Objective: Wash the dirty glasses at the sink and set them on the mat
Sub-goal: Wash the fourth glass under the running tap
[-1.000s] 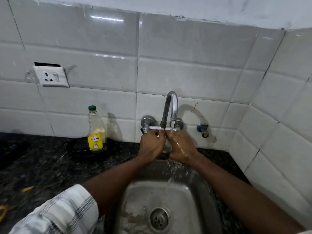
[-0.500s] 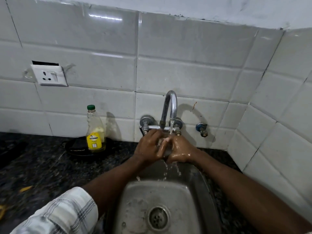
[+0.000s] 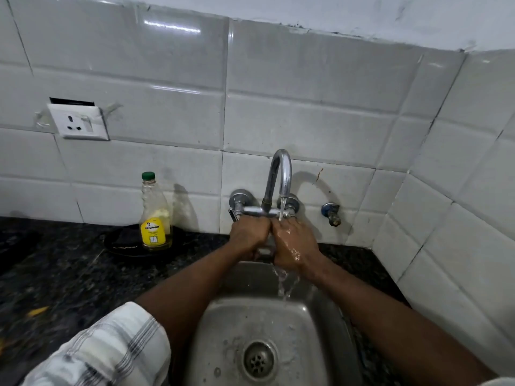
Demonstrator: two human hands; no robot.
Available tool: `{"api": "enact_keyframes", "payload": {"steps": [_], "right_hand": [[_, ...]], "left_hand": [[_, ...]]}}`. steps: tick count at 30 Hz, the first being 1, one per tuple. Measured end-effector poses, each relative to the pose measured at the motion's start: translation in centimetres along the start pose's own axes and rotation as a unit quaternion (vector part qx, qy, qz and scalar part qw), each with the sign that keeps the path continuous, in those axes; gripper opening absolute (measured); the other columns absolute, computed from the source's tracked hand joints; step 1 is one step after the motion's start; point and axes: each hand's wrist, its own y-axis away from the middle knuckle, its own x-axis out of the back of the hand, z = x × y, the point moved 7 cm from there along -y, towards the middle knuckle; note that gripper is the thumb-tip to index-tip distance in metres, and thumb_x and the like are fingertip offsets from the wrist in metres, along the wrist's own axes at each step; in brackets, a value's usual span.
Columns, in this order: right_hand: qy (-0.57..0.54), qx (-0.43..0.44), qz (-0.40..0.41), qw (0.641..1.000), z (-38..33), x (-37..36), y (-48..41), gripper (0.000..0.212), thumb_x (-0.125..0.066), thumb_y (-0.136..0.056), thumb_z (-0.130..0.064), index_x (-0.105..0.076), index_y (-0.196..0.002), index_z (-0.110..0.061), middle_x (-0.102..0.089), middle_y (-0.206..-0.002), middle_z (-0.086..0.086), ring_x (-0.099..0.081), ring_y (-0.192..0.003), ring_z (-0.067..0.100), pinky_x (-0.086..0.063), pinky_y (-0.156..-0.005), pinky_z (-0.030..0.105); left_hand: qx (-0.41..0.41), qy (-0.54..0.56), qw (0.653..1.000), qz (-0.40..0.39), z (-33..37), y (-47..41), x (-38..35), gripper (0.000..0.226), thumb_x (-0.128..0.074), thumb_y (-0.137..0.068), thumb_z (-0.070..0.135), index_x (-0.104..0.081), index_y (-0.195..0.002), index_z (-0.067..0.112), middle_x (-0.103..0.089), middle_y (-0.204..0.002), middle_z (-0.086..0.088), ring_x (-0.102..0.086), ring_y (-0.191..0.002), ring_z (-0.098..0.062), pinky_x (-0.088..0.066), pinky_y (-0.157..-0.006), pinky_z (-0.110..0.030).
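Fingers (image 3: 284, 229) curled; left hand (image 3: 249, 237), right hand (image 3: 296, 244) pressed together under tap (image 3: 279, 174).

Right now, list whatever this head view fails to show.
- Head view: whatever lies between the left hand and the wet right hand; the hands themselves cover it.
- Head view: small print on the yellow-labelled clear plastic bottle; too small.
- Head view: glasses and mat; none in frame.
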Motion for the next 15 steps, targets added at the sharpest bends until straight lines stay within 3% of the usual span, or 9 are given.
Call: {"api": "enact_keyframes", "payload": {"steps": [1,2,4,6,10,13,15], "right_hand": [[0.015,-0.002,0.006,1.0,0.0,-0.3,-0.1,0.07,-0.079,-0.068,-0.048,-0.053,-0.128,-0.021,-0.067,-0.119,0.001,-0.062,-0.107,0.021,-0.049,-0.098,0.037],[0.004,-0.008,-0.008,1.0,0.0,-0.5,-0.1,0.07,-0.081,-0.067,-0.047,-0.055,-0.127,-0.021,-0.068,-0.116,0.001,-0.064,-0.105,0.021,-0.051,-0.097,0.037],[-0.081,-0.029,-0.033,0.996,0.5,-0.5,-0.2,0.062,-0.081,-0.064,-0.054,-0.061,-0.116,-0.027,-0.071,-0.102,-0.006,-0.067,-0.091,0.016,-0.057,-0.086,0.034],[-0.161,-0.072,-0.039,0.984,1.0,-0.6,0.0,0.051,-0.08,-0.065,-0.053,-0.064,-0.106,-0.028,-0.071,-0.092,-0.008,-0.066,-0.079,0.012,-0.057,-0.074,0.03],[-0.068,-0.068,0.016,0.995,0.7,-0.7,0.2,0.061,-0.077,-0.07,-0.055,-0.06,-0.118,-0.02,-0.07,-0.106,0.0,-0.067,-0.09,0.017,-0.056,-0.08,0.032],[-0.071,-0.068,0.026,0.995,0.9,-0.1,0.4,0.073,-0.078,-0.074,-0.05,-0.051,-0.132,-0.016,-0.069,-0.113,0.006,-0.066,-0.098,0.024,-0.052,-0.088,0.034],[-0.18,-0.102,0.015,0.978,1.8,-0.2,0.6,0.076,-0.08,-0.074,-0.047,-0.044,-0.136,-0.024,-0.07,-0.11,0.001,-0.068,-0.093,0.019,-0.055,-0.085,0.032]], "left_hand": [[0.045,0.021,0.999,-0.014,-0.2,0.1,-0.3,0.031,-0.044,-0.103,0.026,-0.047,-0.072,0.025,-0.053,-0.068,0.002,-0.049,-0.058,-0.006,-0.044,-0.049,-0.014],[0.037,0.019,0.999,-0.008,-0.2,0.2,-0.4,0.03,-0.044,-0.104,0.028,-0.048,-0.075,0.028,-0.052,-0.066,0.003,-0.047,-0.056,-0.005,-0.044,-0.048,-0.014],[-0.08,-0.013,0.995,0.058,0.4,1.0,0.2,0.031,-0.041,-0.103,0.04,-0.061,-0.086,0.024,-0.063,-0.073,0.0,-0.057,-0.062,-0.008,-0.051,-0.061,-0.017],[-0.16,-0.062,0.981,0.087,1.0,1.3,0.3,0.041,-0.039,-0.099,0.043,-0.067,-0.097,0.013,-0.069,-0.084,-0.005,-0.063,-0.073,-0.016,-0.056,-0.075,-0.033],[-0.163,-0.26,0.952,-0.006,3.1,-0.2,-0.8,0.039,-0.035,-0.103,0.029,-0.064,-0.098,0.004,-0.062,-0.089,-0.015,-0.064,-0.091,-0.033,-0.052,-0.076,-0.038],[-0.097,-0.155,0.983,-0.021,2.6,-1.0,-0.8,0.047,-0.024,-0.106,0.04,-0.055,-0.084,0.013,-0.058,-0.077,-0.006,-0.064,-0.09,-0.031,-0.044,-0.072,-0.034],[-0.015,0.002,1.0,-0.01,0.8,-1.0,-0.9,0.058,-0.021,-0.103,0.057,-0.054,-0.076,0.018,-0.063,-0.075,-0.007,-0.066,-0.084,-0.027,-0.048,-0.072,-0.033]]}}
